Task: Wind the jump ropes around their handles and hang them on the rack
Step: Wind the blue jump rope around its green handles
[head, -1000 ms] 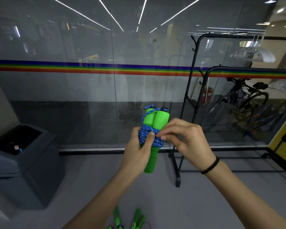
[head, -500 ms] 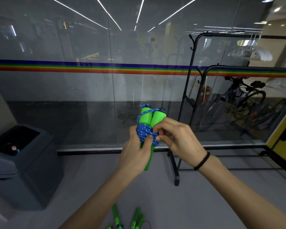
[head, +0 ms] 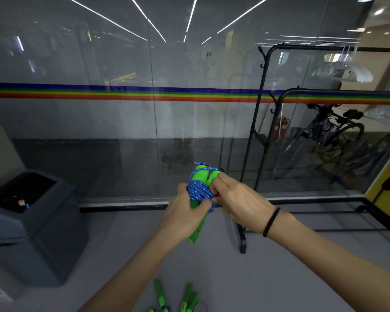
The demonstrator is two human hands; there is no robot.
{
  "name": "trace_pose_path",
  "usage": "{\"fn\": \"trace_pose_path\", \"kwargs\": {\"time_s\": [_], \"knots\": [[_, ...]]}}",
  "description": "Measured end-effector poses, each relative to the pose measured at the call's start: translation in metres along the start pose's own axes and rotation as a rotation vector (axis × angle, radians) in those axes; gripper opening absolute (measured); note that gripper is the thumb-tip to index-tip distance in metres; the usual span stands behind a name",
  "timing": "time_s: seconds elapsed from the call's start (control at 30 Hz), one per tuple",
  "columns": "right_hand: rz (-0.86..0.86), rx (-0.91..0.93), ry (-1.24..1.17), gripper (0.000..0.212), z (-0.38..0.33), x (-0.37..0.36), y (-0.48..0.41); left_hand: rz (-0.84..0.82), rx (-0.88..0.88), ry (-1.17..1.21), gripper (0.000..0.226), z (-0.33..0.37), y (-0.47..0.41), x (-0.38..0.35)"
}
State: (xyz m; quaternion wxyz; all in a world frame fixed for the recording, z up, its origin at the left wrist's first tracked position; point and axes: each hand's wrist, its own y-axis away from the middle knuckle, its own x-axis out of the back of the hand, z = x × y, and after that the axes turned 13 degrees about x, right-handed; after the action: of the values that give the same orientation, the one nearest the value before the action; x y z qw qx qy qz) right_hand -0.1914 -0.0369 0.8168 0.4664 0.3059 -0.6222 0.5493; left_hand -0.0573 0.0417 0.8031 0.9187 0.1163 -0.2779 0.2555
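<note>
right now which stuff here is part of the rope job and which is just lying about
Job:
- blue rope wound on green handles, held by left hand and right hand
- more green handles on the floor
- black rack

Lying about:
- grey bin
- bicycle behind the glass
- hangers on the rack

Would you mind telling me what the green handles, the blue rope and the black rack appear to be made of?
The green handles: likely matte foam or soft rubber, rounded ends without glare. The blue rope: braided cord, shown by its white-flecked weave. The black rack: probably painted metal tubing, thin with bent corners.
</note>
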Motion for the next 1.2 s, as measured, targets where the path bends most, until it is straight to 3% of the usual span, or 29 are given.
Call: {"fn": "trace_pose_path", "kwargs": {"time_s": [0.23, 0.4, 0.6, 0.73, 0.87, 1.0, 1.2], "knots": [[0.068, -0.045, -0.018, 0.004, -0.006, -0.013, 0.004, 0.011, 0.040, -0.134, 0.068, -0.012, -0.006, -0.005], [0.141, -0.149, 0.061, 0.009, -0.013, -0.022, 0.000, 0.002, 0.050, -0.130, 0.059, -0.018, -0.006, -0.014], [0.401, -0.381, 0.082, 0.022, -0.023, -0.022, -0.008, 0.041, -0.031, -0.019, 0.044, -0.003, -0.007, -0.012], [0.494, -0.412, -0.156, 0.017, -0.024, -0.019, -0.005, 0.059, -0.041, 0.035, 0.047, -0.004, -0.010, -0.006], [0.353, -0.298, -0.333, 0.012, -0.016, -0.007, 0.003, -0.005, -0.025, 0.086, 0.051, -0.013, -0.012, 0.001], [0.254, -0.242, -0.344, 0.011, -0.011, 0.003, 0.003, -0.056, -0.046, 0.065, 0.051, -0.015, -0.013, 0.003], [0.205, -0.188, -0.228, 0.009, -0.010, 0.004, 0.001, 0.070, -0.089, -0.083, 0.048, -0.014, -0.012, 0.005]]}}
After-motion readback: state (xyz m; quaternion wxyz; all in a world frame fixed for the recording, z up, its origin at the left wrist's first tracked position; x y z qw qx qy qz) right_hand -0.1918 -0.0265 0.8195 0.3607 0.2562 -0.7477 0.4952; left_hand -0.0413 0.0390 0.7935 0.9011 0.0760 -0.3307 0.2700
